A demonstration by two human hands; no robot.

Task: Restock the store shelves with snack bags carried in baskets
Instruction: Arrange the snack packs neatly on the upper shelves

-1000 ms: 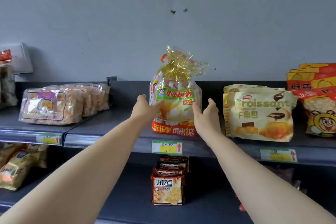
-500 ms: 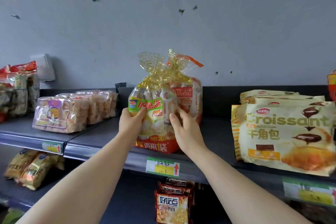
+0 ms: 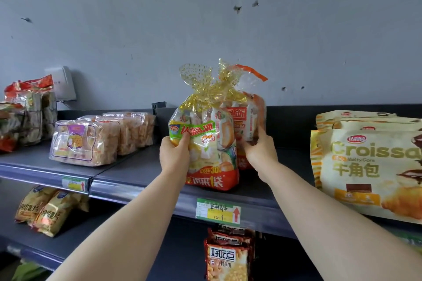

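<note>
Shifted from the front bag (image 3: 210, 143), the right hand (image 3: 259, 150) is now curled round the rear bag (image 3: 247, 118); the front bag is gripped by the left hand (image 3: 174, 155) on the shelf (image 3: 137, 175).

On the top shelf (image 3: 137, 166), bare deck lies open between the clear pastry packs (image 3: 84, 141) at left and the front snack bag (image 3: 214, 166). A narrower strip separates the rear snack bag (image 3: 242, 118) from the croissant bags (image 3: 365, 166); the right hand (image 3: 258, 150) partly fills it. Above, space opens along the grey wall (image 3: 205, 29).
</note>
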